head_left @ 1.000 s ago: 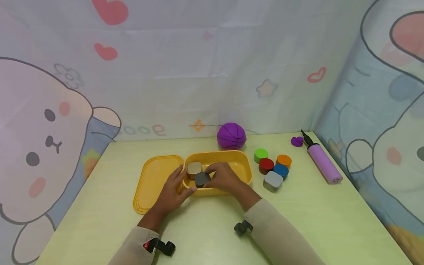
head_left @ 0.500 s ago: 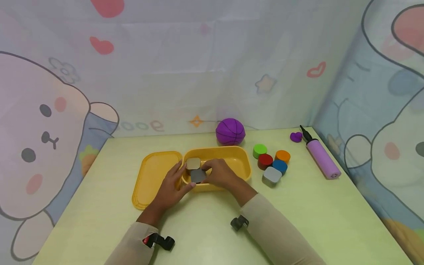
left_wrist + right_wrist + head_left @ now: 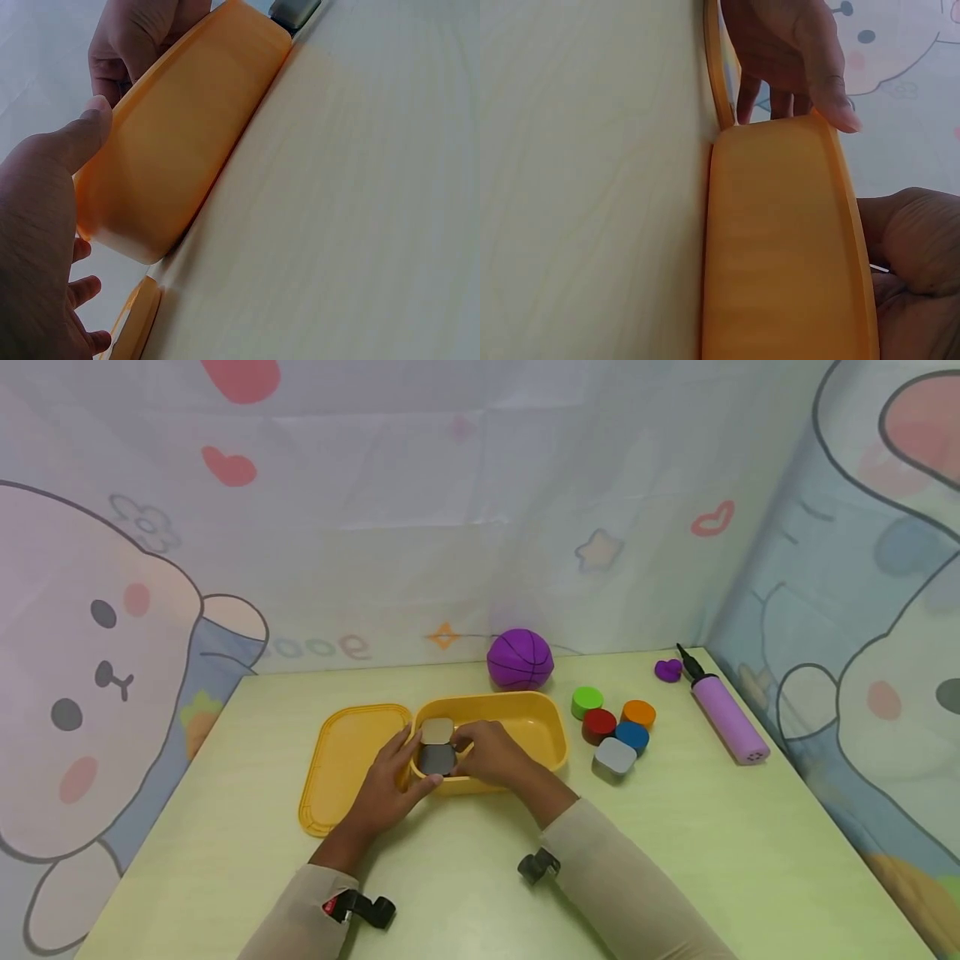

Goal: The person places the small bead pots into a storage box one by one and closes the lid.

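My left grip (image 3: 386, 789) spreads around the left end of the yellow box (image 3: 543, 731), thumb against its near rim. My right grip (image 3: 491, 753) reaches inside the box, fingers curled. Both sleeved forearms (image 3: 626, 881) slant in from its near side.

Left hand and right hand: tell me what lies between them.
In the head view, a cream block and a dark gray block, both inside the yellow box, at its left end.

The left hand (image 3: 787, 52) touches the orange-yellow box (image 3: 780, 232) (thumb at its rim), the right hand (image 3: 922, 251) beside the long edge.
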The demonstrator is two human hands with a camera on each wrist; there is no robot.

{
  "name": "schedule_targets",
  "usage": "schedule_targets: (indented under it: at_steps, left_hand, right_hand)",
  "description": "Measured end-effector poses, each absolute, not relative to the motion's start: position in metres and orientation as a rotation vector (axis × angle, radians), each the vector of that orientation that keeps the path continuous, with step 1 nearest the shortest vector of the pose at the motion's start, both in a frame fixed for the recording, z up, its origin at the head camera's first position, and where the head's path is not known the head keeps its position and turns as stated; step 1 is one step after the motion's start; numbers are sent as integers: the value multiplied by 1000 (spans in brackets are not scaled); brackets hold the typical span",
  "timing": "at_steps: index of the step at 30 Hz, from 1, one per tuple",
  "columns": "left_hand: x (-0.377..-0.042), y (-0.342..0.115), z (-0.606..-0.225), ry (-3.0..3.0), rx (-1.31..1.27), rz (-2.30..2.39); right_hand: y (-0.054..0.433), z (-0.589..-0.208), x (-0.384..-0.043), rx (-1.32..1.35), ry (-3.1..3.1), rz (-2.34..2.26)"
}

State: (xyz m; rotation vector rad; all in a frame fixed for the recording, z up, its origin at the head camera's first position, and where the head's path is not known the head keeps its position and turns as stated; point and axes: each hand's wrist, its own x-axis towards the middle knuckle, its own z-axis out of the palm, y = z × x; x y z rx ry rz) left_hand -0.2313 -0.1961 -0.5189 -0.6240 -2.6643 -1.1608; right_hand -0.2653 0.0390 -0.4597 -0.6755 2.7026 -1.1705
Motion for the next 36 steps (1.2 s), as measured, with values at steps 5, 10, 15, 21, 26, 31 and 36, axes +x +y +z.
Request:
schedule_targets:
  at_steps: [5, 10, 15, 21, 26, 31, 36]
  left_hand:
    - [-231, -196, -520, -2636, -632, -1179]
    - [-230, -197, -524, -2626, -632, -1160]
    - [-229, -198, -523, -2659, -613, -1155]
    - [-231, -196, -520, -2679, -614, -1153]
    - [-233, -197, -521, -2628, -648, -1161]
    - [-237, -201, -536, -2543, -692, -1141]
    - [-237, -201, -535, -2545, -684, -1142]
  right_hand:
    - [42, -458, -264, -658, 2708, -1185]
    - [52, -458, -261, -648, 2660, -1299]
    - [70, -458, -258, -653, 2612, -1498]
    - [99, -459, -258, -760, 2799, -1508]
    - [120, -463, -259, -831, 2966, -1517]
    - [139, -462, -256, -749, 3008, -1573]
    - [160, -463, -256, -725, 3038, -1660]
